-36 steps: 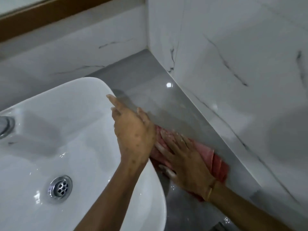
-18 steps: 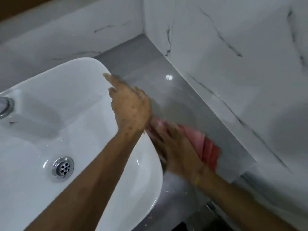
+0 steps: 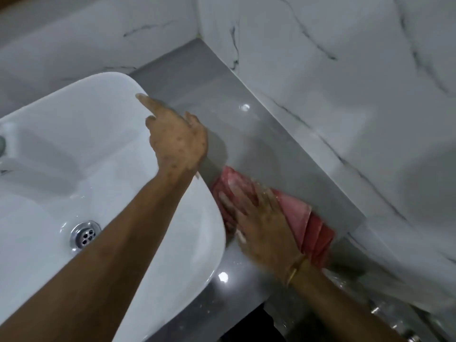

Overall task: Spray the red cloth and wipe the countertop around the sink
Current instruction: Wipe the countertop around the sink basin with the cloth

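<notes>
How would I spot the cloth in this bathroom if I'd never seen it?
Find the big white sink, then look to its right at the narrow grey countertop that runs along the marble wall. The cloth lies flat there beside the sink's rim, under the right hand. It is the only red, folded thing in view.

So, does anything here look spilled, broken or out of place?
Nothing stands out. The right hand presses the red cloth flat on the grey countertop beside the sink; the left hand rests on the sink's rim.
</notes>
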